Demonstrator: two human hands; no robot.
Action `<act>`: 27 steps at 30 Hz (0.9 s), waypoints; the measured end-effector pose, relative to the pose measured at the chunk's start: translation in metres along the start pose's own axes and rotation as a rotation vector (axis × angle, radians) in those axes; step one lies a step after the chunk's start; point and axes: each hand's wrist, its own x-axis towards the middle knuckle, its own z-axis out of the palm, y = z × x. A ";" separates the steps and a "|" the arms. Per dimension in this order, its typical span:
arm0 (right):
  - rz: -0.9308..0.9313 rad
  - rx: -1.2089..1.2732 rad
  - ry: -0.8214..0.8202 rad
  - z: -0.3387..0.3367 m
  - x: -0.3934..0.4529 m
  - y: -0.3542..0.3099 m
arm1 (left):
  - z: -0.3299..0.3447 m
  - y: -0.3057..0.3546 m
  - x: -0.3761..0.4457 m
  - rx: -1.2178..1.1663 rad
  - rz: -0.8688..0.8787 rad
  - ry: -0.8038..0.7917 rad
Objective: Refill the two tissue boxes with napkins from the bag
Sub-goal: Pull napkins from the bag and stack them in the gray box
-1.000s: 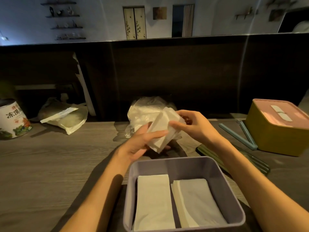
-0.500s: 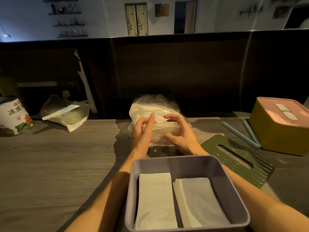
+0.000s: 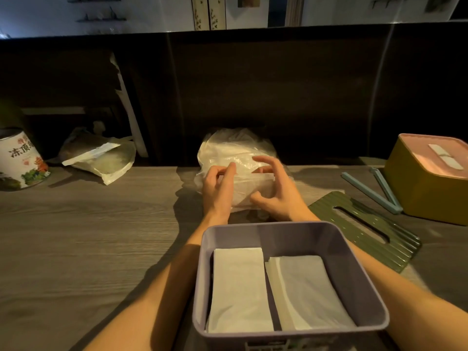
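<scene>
Change: a second ago both hands were holding a wad of white napkins lifted clear of the bag; now both hands are back down on the plastic bag (image 3: 235,158), so another batch is being fetched.
Meaning for the task: the purple box (image 3: 288,325) is being filled in rounds and looks only partly full; judging from that, more trips are needed before its lid goes on.
Left hand (image 3: 217,188): it is lying against the near left side of the bag, fingers mostly straight and pointing up, pressing the film without closing on anything.
Right hand (image 3: 272,191): it is spreading over the bag's right side, fingers arched, thumb tucked under at the near edge, as if parting the opening; whether it is pinching film or paper, I cannot tell.
Napkins in the box (image 3: 239,290): two flat white rectangular stacks are lying side by side, nearer the person than both hands; the right stack (image 3: 306,292) is slightly fanned.
Bag: thin, crinkled, translucent film, glossy where light is catching it, slumping around a soft white mass.
Purple box: smooth matt plastic, rounded corners, open top.
Green lid (image 3: 364,229): ribbed and slotted, lying flat to the right of the right hand.
Second box (image 3: 428,188): mustard body with a pink slotted lid, sitting further right, closed, beside a pale blue clip (image 3: 372,192).
</scene>
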 end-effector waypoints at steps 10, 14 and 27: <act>-0.067 -0.082 -0.040 -0.003 0.002 0.004 | 0.004 -0.003 -0.001 0.050 0.030 -0.037; -0.099 -0.358 -0.273 -0.018 0.001 0.010 | -0.001 -0.004 0.005 0.104 0.018 0.002; -0.050 -0.617 -0.334 -0.033 0.010 -0.008 | -0.002 0.002 -0.003 0.147 0.075 -0.136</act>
